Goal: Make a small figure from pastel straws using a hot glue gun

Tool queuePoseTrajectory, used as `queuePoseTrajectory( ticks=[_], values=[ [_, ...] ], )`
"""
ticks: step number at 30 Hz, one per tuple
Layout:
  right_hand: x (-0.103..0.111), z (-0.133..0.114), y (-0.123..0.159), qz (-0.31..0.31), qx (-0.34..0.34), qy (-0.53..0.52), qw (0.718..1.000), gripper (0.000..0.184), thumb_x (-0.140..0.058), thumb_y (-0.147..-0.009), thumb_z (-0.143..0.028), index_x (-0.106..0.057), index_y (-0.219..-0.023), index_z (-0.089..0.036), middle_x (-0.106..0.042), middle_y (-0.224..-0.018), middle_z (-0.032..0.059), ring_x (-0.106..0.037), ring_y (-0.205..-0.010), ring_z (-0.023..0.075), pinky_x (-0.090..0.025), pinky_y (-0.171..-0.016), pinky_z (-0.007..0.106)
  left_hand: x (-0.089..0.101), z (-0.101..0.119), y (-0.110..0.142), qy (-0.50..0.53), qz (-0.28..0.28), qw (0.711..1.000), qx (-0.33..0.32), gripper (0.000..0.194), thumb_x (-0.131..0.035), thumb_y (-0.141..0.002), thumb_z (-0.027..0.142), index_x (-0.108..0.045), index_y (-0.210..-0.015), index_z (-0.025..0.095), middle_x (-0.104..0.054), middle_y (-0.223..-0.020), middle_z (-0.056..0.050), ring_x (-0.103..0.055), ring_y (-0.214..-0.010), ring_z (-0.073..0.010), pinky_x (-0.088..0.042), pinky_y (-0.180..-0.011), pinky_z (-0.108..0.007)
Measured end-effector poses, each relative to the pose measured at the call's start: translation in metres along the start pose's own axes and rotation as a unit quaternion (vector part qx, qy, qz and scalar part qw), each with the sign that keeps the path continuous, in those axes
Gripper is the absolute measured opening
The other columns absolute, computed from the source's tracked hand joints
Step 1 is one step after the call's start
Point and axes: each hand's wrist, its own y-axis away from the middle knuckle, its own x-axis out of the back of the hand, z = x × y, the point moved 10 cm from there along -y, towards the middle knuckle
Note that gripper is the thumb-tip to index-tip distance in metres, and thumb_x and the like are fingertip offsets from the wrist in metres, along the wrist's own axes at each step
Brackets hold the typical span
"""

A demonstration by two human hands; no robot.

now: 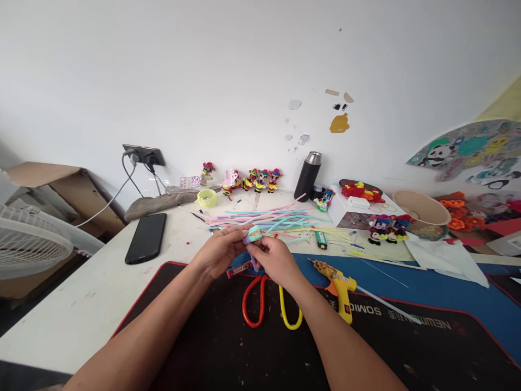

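My left hand [228, 247] pinches a small pastel pipe-cleaner piece [254, 234], mint green on top with pink and lilac showing. From the other side, my right hand [277, 260] grips the same piece, thumb and fingers closed near its lower edge. A lilac strand [254, 263] hangs below it between the hands. Just under the hands lie a red looped handle [253, 309] and a yellow looped handle [291, 317]; what they belong to is hidden. Behind the hands spreads a loose pile of pink, blue and lilac pipe cleaners [277, 217].
A yellow glue gun [344, 290] lies on the dark mat [211, 336] at right. Further back stand a black thermos [308, 176], several small figurines [262, 180], yellow tape [207, 197] and a white box [354, 209]. A phone [145, 238] and a fan [32, 239] are left.
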Motion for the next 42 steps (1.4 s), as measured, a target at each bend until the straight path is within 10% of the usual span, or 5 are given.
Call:
queuePoseTrajectory(
  ticks=[19, 42],
  values=[
    [0.017, -0.005, -0.001, 0.062, 0.028, 0.112, 0.991, 0.029, -0.066, -0.093, -0.044, -0.067, -0.073, -0.023, -0.067, -0.065, 0.0022, -0.061, -0.065, 0.021, -0.036, -0.058, 0.029, -0.009, 0.003, 0.003, -0.015, -0.017, 0.999, -0.032, 0.021, -0.09, -0.067, 0.022, -0.082, -0.085, 0.015, -0.078, -0.085, -0.007, -0.067, -0.076, -0.0162, -0.052, -0.074, -0.026],
    [0.018, -0.019, 0.006, 0.082, 0.045, 0.17, 0.981, 0.036, -0.073, -0.085, -0.037, -0.067, -0.118, -0.025, -0.07, -0.081, 0.0007, -0.06, -0.07, 0.021, -0.04, -0.064, 0.03, 0.0, -0.005, 0.0, 0.033, 0.019, 0.999, 0.013, 0.02, -0.076, -0.07, 0.005, -0.069, -0.085, 0.015, -0.068, -0.071, -0.001, -0.066, -0.062, -0.0144, -0.053, -0.056, -0.023]
  ],
)
